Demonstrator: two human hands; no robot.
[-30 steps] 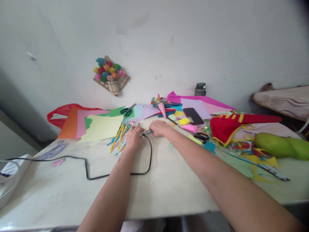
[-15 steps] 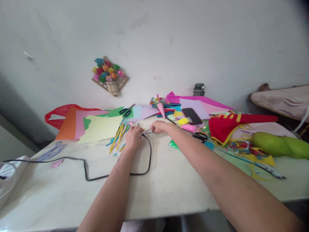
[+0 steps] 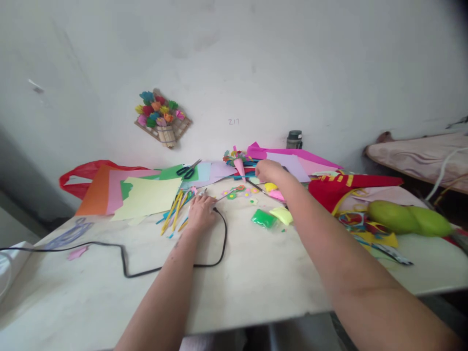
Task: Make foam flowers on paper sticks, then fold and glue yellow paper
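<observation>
Two bare hands are well apart above and on the pale table [image 3: 256, 282]. The right hand [image 3: 269, 170] is farther from the person, its fingers drawn together on one end of a thin blue strip [image 3: 250, 176], which reaches out to the left of that hand, past the lower end of a pink cone [image 3: 239, 167]. The left hand [image 3: 201, 213] lies nearer the person, palm down with fingers curved, to the left of the strip and not touching it; a black cable [image 3: 225, 239] ends at its side. Whether it grips anything cannot be told, since what is under the palm is hidden. Yellow strips [image 3: 177, 213] lie just left of the left hand. Between the hands are small paper flowers [image 3: 231, 196], and nearer the person than the right hand lies a green packet [image 3: 263, 219].
</observation>
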